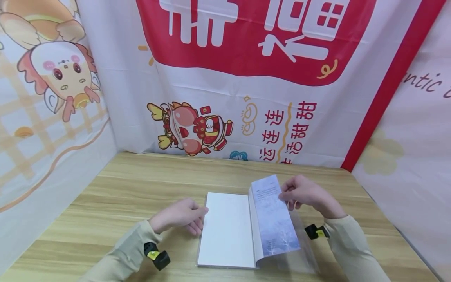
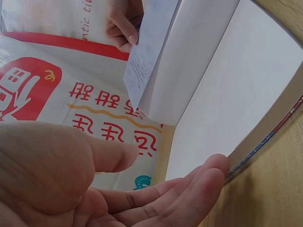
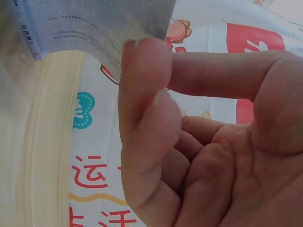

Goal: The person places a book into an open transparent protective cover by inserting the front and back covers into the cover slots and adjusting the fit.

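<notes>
An open book (image 1: 227, 231) lies on the table, a blank white page facing up. My left hand (image 1: 183, 215) is beside its left edge, the fingertips at that edge. In the left wrist view, the fingers of the left hand (image 2: 156, 189) are relaxed, the thumb apart from them. My right hand (image 1: 306, 194) pinches the outer edge of a blue-violet cover flap (image 1: 276, 219), lifted from the right side. It bears small print and pale trees. The right wrist view shows the thumb and index finger of the right hand (image 3: 189, 127) on the flap's edge.
Clear plastic film (image 1: 304, 250) spreads on the table right of the book. Wood-grain table (image 1: 141, 180) surrounds the book. A printed cloth (image 1: 197, 82) hangs behind the table, with more cloth (image 1: 42, 149) at the sides. Both wrists wear black devices.
</notes>
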Motion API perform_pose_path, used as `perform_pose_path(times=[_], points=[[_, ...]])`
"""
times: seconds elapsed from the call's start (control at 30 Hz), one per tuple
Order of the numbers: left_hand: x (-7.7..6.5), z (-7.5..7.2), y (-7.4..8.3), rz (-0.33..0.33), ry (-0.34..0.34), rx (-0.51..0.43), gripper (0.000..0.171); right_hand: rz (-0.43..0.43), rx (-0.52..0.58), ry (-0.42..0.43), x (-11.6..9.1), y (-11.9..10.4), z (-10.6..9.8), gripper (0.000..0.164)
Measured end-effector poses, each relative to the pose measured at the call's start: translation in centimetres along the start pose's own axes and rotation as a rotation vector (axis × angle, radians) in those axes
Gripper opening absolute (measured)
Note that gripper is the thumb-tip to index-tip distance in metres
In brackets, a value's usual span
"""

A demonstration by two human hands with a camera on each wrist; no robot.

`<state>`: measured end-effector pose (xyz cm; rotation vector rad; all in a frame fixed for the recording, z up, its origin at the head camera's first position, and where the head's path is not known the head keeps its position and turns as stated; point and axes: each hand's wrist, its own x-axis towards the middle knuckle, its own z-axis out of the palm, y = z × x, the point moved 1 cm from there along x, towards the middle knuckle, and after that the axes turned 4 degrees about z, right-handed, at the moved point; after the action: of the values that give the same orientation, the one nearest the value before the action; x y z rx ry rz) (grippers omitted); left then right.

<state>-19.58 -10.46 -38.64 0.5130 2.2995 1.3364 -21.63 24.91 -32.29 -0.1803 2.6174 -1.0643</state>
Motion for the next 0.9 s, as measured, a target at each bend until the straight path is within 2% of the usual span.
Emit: perform_pose_path(times=[0.57,0.9], points=[[0.2,0.2,0.2,-0.001,0.009,-0.044,0.040,0.020,-0.021,-0.011,0.3,-0.2,1.3,0.013],[0.0,0.5,0.5,0.001,0.012,-0.036,0.036,0.024,0.010,-0.076,1.3,0.4,2.2,0.015]])
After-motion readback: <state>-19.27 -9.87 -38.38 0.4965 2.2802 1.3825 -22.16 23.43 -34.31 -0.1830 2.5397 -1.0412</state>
